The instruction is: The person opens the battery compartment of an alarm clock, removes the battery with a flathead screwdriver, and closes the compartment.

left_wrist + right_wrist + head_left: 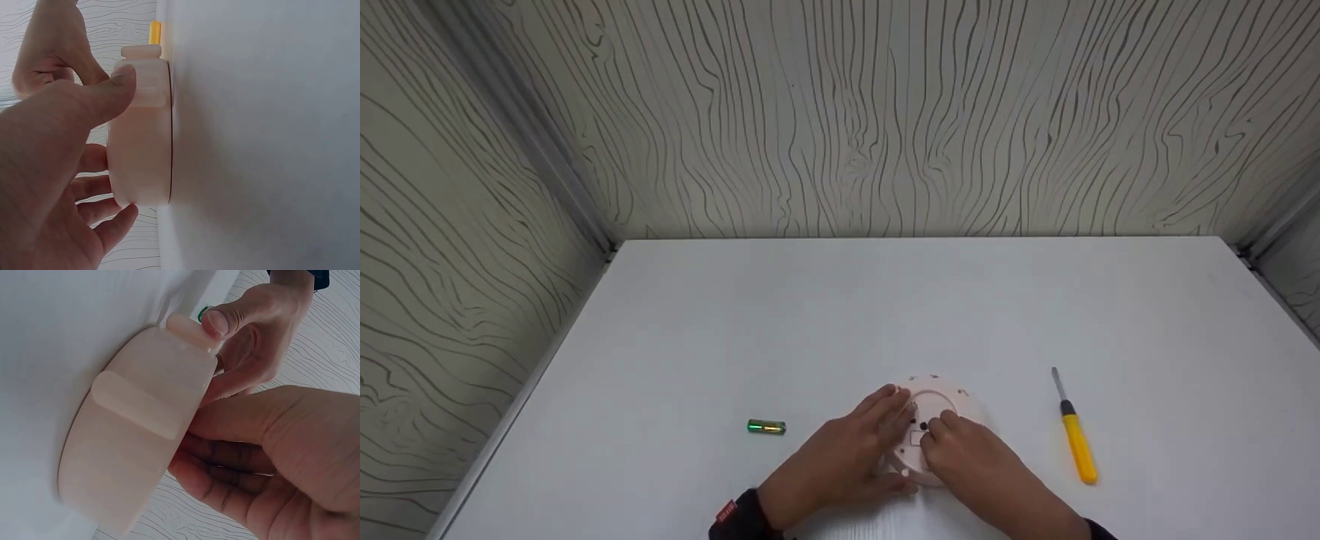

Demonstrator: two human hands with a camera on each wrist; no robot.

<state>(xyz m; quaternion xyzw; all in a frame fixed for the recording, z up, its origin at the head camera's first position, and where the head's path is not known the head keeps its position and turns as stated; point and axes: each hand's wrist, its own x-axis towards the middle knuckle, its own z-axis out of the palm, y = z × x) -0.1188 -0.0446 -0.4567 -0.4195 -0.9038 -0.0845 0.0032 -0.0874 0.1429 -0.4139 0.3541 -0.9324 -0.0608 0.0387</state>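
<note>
Here, left hand (844, 454) clamped round pale device (932, 403), right hand (966, 452) atop, grip unclear

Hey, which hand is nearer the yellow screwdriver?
Right. The right hand, at the pale round device, is left of the screwdriver; the left hand holds the device's left side, farther away.

I log: pale-pink case (934, 405), under the fingers (874, 409); green-and-gold battery casing (766, 427), left; yellow-and-black screwdriver (1075, 435), right; white desk (840, 315), beneath; dark-grained cream wall (840, 120), beyond.
</note>
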